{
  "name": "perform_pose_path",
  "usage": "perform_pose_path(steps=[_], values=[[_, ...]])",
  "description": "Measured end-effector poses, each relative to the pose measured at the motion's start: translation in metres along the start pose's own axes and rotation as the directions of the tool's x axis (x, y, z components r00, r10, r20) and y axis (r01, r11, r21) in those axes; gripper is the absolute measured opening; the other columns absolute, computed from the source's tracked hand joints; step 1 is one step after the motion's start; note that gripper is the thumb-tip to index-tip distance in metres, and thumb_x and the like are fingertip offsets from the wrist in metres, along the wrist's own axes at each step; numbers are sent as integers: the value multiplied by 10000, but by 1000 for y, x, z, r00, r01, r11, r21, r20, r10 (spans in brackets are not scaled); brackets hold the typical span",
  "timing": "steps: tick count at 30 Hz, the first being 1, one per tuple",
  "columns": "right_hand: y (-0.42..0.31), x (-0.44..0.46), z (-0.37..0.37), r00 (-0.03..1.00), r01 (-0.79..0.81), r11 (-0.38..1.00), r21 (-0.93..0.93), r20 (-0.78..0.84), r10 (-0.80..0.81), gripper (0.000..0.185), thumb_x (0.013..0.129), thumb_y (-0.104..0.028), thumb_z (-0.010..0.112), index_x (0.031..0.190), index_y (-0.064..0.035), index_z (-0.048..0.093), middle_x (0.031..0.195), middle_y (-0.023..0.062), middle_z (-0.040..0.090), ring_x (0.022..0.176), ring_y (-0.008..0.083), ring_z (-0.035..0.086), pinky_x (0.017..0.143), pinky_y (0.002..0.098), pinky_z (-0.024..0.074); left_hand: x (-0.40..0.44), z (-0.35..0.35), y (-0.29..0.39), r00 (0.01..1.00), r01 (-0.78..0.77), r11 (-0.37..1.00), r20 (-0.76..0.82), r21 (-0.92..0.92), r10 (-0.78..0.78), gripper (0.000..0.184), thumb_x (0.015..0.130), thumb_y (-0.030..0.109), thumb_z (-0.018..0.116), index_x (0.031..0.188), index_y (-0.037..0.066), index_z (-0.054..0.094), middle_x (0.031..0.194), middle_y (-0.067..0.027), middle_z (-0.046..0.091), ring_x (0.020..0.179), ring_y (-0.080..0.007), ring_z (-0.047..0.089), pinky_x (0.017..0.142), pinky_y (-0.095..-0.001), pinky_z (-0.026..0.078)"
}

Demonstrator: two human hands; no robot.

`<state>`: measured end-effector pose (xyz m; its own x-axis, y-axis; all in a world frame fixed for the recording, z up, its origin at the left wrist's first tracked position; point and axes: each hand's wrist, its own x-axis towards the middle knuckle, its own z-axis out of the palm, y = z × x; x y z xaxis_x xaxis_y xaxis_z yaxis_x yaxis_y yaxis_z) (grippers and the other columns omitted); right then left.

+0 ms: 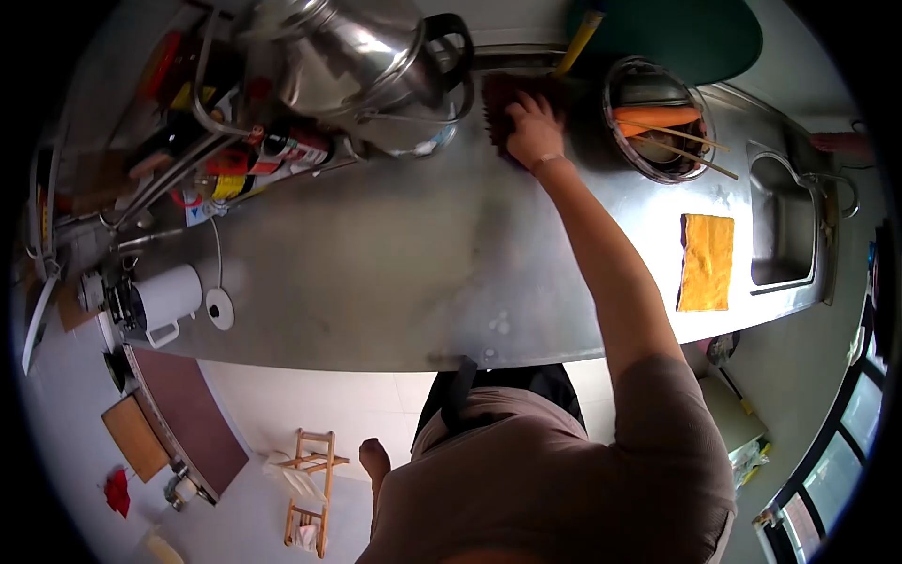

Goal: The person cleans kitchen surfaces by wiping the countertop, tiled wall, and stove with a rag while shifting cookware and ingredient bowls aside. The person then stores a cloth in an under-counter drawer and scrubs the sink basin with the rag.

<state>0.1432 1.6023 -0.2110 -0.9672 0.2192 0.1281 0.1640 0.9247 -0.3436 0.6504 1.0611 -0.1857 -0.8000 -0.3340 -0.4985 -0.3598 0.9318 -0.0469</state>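
At the back of the steel counter (395,254), my right hand (536,132) presses down on a dark red cloth (503,108), fingers bent over it. The cloth lies between a large metal kettle (348,66) on the left and a glass bowl (615,141) on the right. Orange pieces (658,117) and a pair of chopsticks (691,155) are in the bowl. Away from the counter, my left hand (374,458) hangs low at my side, its fingers curled and nothing visible in them.
A yellow cloth (707,263) lies beside the sink (782,221). Bottles (296,146) fill a rack at the left, near a white electric kettle (167,299) and a white lid (220,308). A dark green round board (672,38) leans behind the bowl. A wooden folding rack (315,479) stands on the floor.
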Motion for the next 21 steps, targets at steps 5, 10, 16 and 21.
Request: perform_pose_path(steps=[5,10,16,21], values=[[2,-108,-22,989,-145,985,-95,-39,142,296,701,-158,551,996,-161,575,1320,54,432,1253,314,325,975,560,249,19,4,8,988,75,951,-103,-301,-111,185,804,103,487,816,-13,631,789,-208,606,762,-354,588,689,-406,471],[-62,-193,-16,994,-107,986,-128,-26,104,393,617,-83,542,1005,-140,562,1315,94,426,1248,371,310,947,602,253,30,-11,8,966,105,847,-151,-521,-212,158,811,81,516,858,-3,641,845,-179,622,799,-300,607,720,-366,482],[-198,-185,26,995,94,994,52,28,-95,326,640,-103,567,965,-129,578,1316,120,421,1243,412,296,994,598,190,7,31,-58,946,180,783,-113,-595,-303,196,815,125,500,848,-7,641,830,-191,614,799,-314,598,727,-369,477],[-326,-136,73,945,242,969,50,214,-247,437,671,-214,620,1097,-140,553,1346,98,383,1289,362,247,999,595,179,-73,70,-104,916,342,774,3,-533,-402,215,802,136,460,748,-8,611,671,-157,602,652,-291,589,613,-387,468]])
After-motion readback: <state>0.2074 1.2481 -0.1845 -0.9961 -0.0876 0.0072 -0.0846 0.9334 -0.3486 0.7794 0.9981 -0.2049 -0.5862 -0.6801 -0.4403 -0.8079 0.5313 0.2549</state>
